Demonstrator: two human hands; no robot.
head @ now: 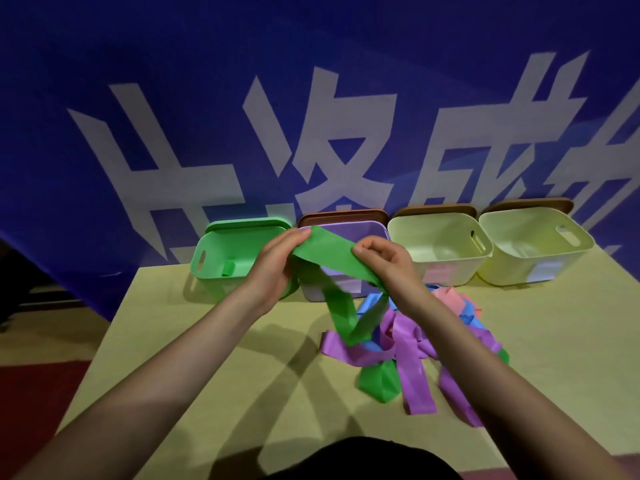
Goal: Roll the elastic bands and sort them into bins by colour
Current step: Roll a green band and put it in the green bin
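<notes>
A green elastic band (325,256) is stretched flat between my two hands above the table, in front of the purple bin (360,228). My left hand (275,261) pinches its left end and my right hand (384,259) grips it further along. The band's loop hangs down to a tangled pile of purple, blue, pink and green bands (412,344). The green bin (214,258) at the left holds one small rolled green band (227,269).
Two pale yellow-green bins (440,249) (533,244) stand right of the purple one, all in a row along the far edge of the yellow table (214,358). A blue banner with large white characters hangs behind. Brown lids lean behind the bins.
</notes>
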